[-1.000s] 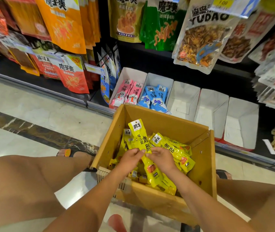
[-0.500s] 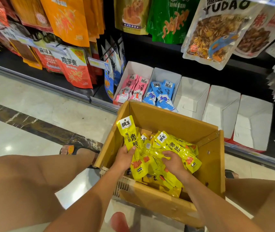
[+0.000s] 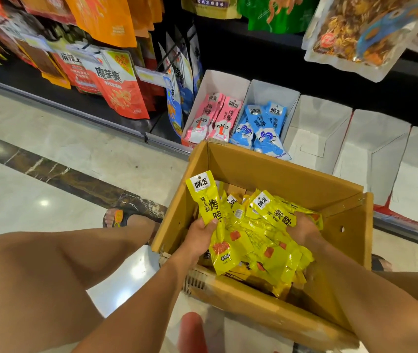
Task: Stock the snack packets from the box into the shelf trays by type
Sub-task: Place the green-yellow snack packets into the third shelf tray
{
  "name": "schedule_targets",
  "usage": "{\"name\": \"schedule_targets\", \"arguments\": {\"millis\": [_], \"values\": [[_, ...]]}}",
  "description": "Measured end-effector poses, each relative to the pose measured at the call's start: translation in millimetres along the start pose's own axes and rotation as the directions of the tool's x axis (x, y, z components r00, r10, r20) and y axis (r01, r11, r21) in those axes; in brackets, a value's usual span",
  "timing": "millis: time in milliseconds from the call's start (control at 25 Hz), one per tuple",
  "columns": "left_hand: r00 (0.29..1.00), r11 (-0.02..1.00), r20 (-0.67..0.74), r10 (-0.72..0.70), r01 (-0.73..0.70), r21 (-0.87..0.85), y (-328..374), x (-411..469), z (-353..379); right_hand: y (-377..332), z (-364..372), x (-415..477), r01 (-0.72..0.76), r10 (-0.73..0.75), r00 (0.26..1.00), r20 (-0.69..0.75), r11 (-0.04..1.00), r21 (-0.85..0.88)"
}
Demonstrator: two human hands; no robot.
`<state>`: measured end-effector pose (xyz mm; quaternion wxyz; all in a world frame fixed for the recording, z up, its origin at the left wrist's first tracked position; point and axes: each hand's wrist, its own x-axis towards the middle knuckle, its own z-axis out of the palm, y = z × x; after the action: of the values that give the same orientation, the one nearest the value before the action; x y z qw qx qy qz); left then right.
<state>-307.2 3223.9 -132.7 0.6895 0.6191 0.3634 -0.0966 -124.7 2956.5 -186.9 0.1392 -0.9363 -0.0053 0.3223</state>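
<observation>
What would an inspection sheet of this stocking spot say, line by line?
Surface: glossy tile floor with a dark strip.
Job's things: cardboard box of yellow packets; pink packets and blue packets in separate trays; three white trays to their right show nothing inside.
Clutter: nothing seen.
Hands: left hand and right hand each grip yellow packets inside the box.
Cables: nothing seen.
Surroundings: hanging snack bags above; a sandalled foot beside the box.

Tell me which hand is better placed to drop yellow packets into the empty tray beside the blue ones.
Probably the right hand: it grips a bunch of yellow packets and sits nearer the empty tray. The left hand holds a raised packet farther left.
</observation>
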Motion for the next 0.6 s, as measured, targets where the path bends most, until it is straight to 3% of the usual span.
{"name": "schedule_targets", "arguments": {"millis": [360,600], "values": [[1.0,1.0,-0.002,-0.004,0.004,0.005,6.1,-8.0,0.0,5.7,16.1,-23.4,0.058,-0.058,0.998,0.001,0.998,-0.033],[0.999,0.999,0.026,0.036,-0.037,0.04,25.8,-23.3,2.5,-6.2,-9.4,-53.3,0.005,-0.003,0.999,-0.04,0.999,0.039]]}}
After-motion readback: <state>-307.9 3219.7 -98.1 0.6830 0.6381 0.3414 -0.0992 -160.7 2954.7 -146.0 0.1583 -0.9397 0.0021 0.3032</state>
